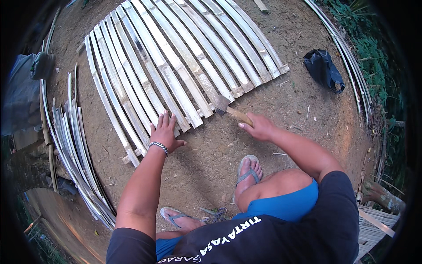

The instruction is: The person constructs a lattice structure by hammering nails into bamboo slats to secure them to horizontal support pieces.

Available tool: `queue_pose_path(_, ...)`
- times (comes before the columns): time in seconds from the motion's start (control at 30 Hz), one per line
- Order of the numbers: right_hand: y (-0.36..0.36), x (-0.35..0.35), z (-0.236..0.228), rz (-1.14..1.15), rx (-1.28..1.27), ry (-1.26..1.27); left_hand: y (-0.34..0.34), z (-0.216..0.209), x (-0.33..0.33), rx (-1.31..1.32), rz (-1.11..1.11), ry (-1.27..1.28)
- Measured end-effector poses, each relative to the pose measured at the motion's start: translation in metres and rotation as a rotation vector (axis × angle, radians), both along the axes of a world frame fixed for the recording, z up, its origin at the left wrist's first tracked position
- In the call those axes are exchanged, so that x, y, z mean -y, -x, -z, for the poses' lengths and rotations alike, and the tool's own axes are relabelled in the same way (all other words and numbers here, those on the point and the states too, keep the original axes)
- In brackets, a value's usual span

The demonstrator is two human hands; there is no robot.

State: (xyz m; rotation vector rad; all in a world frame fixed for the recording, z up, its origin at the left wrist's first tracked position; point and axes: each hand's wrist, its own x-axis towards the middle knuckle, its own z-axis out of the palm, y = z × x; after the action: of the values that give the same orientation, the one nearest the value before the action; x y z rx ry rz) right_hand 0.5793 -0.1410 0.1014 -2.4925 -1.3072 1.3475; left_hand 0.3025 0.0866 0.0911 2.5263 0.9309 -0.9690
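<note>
A panel of pale split bamboo slats, laid side by side with gaps, lies on the ground in front of me. Crosspieces show under the near ends of the slats. My left hand rests on the near slat ends with its fingers stretched out and holds nothing. In my right hand is the wooden handle of a small hatchet. Its broad metal head lies at the near edge of the panel, over or against a slat end; I cannot tell whether it touches.
Long bamboo strips lie in a bundle at the left. A black plastic bag sits on the dirt at the right. More long strips run along the plants at the far right. My sandalled feet are close to the panel's near edge.
</note>
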Motion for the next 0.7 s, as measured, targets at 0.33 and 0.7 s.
queue_pose_path(0.33,0.032,0.027,0.010,0.113,-0.034,-0.137,0.001,0.004,-0.002,0.012,0.003,0.009)
queue_pose_path(0.7,-0.015,0.008,0.034,-0.112,0.312,0.023,0.000,0.003,-0.003,0.003,-0.007,0.016)
